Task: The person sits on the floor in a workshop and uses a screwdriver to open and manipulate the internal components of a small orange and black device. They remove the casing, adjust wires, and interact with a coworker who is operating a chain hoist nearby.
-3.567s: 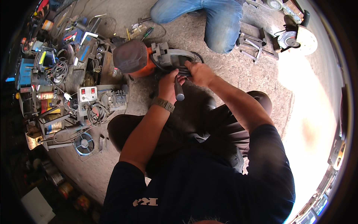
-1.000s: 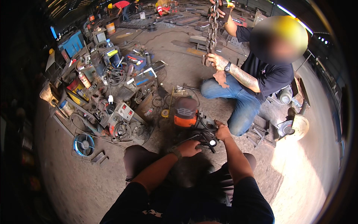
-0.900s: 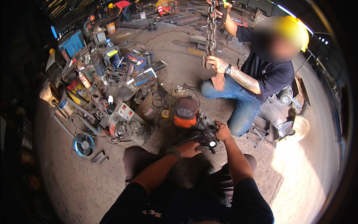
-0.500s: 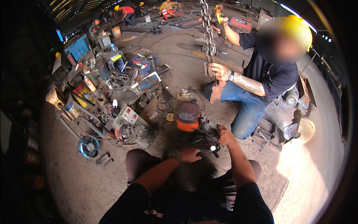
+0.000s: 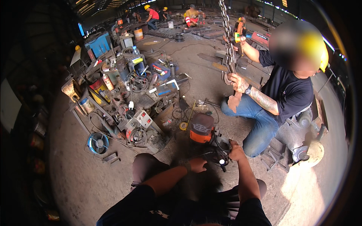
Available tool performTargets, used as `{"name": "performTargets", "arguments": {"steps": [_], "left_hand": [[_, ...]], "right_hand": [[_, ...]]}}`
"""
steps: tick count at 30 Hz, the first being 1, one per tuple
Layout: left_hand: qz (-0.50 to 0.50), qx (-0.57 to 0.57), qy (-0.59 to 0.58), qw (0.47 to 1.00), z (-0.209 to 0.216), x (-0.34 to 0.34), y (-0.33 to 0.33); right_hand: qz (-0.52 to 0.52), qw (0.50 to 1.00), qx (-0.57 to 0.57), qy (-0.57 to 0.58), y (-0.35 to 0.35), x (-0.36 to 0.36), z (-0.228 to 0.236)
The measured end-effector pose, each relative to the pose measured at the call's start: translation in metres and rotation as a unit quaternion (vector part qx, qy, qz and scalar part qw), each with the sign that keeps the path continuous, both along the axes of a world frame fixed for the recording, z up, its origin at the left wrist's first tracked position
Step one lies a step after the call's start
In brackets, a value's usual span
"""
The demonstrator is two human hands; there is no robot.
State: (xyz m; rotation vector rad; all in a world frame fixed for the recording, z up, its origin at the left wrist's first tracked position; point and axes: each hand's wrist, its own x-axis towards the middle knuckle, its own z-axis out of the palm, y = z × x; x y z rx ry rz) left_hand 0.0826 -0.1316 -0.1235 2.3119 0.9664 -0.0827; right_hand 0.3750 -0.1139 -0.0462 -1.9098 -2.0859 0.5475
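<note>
In front of my knees stands an orange power machine with a dark motor housing [image 5: 201, 128] and black cables at its side. It resembles a magnetic drill, though its lower part is in shadow. My right hand [image 5: 236, 151] is closed on the grey edge at the machine's right side. Close to its lower front, my left hand [image 5: 197, 165] has its fingers curled; what they hold, if anything, is hidden. A kneeling co-worker's hand [image 5: 238, 82] grips the hook at the end of a hanging chain [image 5: 229, 41]. Their other hand holds a yellow-and-orange pendant control [image 5: 238, 37].
At the left, a cluttered bench carries cables, cans and a grey switch box [image 5: 143, 118]. A blue round fan [image 5: 98, 143] lies below it. A tape measure [image 5: 183, 125] sits behind the machine. At the right stands a cut-off saw [image 5: 315, 152]. Several workers are farther back.
The whole view has shifted, with the scene now farther right and lower. My right hand stays on the machine. The co-worker still holds the chain hook.
</note>
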Motion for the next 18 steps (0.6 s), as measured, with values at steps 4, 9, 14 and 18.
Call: {"name": "performTargets", "arguments": {"steps": [4,9,14,18], "left_hand": [[-0.02,-0.005,0.044,0.999,-0.018,-0.017,0.002],[-0.037,-0.047,0.091,0.994,-0.021,-0.023,0.007],[-0.03,-0.052,0.093,0.994,-0.022,-0.021,0.011],[-0.004,-0.044,0.064,0.997,-0.029,-0.024,0.01]], "right_hand": [[-0.017,0.999,-0.043,-0.009,0.003,-0.009,0.009],[-0.025,0.999,-0.004,0.033,-0.001,-0.014,0.009],[-0.013,1.0,-0.006,0.023,0.006,-0.004,-0.004],[-0.023,1.0,-0.002,0.013,0.007,-0.008,-0.008]]}}
